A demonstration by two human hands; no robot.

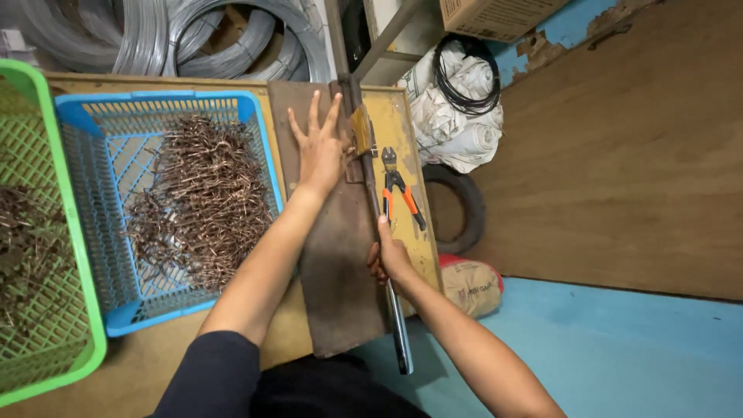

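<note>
My left hand (320,145) lies flat with fingers spread on a dark brown metal plate (340,271) on the workbench, right beside a brass-coloured bending head (361,133). My right hand (389,255) grips a long steel lever bar (398,325) that runs from the bending head toward me along the plate's right edge. Whether a wire piece sits under the left palm is hidden.
A blue basket (85,124) holds several bent copper-coloured wire pieces (203,203); a green basket (62,201) stands at the left. Orange-handled cutters (398,190) lie on the yellow bench top. Wire coils (193,35), white sacks (457,116), a tyre (468,209) lie beyond.
</note>
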